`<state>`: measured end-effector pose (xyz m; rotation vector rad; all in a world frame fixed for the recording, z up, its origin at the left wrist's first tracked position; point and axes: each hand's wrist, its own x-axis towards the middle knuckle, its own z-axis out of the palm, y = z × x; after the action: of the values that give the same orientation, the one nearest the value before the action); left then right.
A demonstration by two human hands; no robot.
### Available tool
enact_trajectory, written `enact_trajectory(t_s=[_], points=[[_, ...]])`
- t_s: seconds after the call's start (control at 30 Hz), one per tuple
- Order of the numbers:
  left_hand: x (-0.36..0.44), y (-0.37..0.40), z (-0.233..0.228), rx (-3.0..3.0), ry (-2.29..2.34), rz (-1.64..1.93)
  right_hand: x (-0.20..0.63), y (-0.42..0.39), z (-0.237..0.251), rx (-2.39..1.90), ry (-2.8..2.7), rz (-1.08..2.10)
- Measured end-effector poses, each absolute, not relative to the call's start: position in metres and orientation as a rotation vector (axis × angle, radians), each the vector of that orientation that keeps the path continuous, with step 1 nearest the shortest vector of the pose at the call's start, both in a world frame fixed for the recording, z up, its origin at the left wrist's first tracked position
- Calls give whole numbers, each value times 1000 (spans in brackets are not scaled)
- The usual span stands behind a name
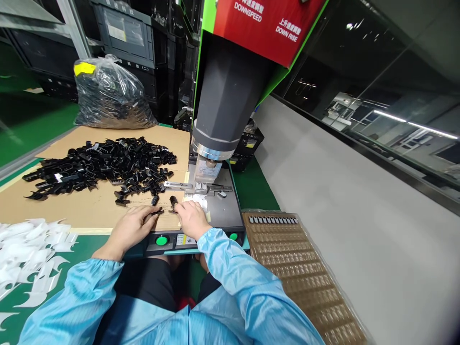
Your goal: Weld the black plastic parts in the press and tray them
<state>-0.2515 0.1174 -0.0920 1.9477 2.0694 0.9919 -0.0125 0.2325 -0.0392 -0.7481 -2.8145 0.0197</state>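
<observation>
My left hand (134, 226) rests low over the cardboard, its fingers closed on a small black plastic part (155, 211). Just right of it, my right hand (193, 218) has its fingers closed around another dark plastic part (173, 202) by the machine base's left edge. Beyond both hands spreads a large pile of black plastic parts (108, 160). The press head (207, 170) stands above a metal fixture (201, 188), with small light pieces under it. One small loose piece (222, 194) lies on the metal plate right of the fixture.
White curved pieces (32, 254) cover the green surface at left. Green buttons (161, 240) sit on the machine's front. At right lies a brown compartment tray (287, 258) with a row of parts at its far end. A filled plastic bag (111, 96) stands behind the pile.
</observation>
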Motion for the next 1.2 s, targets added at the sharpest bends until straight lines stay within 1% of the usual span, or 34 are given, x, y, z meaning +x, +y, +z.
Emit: enact_trajectory(t_s=[0.27,0.47,0.57,0.67,0.77,0.9,1.03,1.2], points=[[-244,117,-86,1952,2034,950,-21,229,-42,-758,-2772,0],[-226,111,-73,1826,2080,1057,-1,232,-35,-895,-2612,85],[-212,132,-59,1882,2074,1133,19,251,-29,-1065,-2487,131],[-194,174,-44,2001,2087,1157,33,279,-26,-1256,-2366,115],[-176,221,-35,2067,2141,1069,36,303,-28,-1359,-2292,80],[-159,262,-36,2112,2210,918,32,315,-32,-1355,-2302,35],[-149,271,-41,2152,2221,846,28,314,-30,-1283,-2392,-22],[-147,268,-41,2268,2263,676,24,314,-23,-1272,-2460,-62]])
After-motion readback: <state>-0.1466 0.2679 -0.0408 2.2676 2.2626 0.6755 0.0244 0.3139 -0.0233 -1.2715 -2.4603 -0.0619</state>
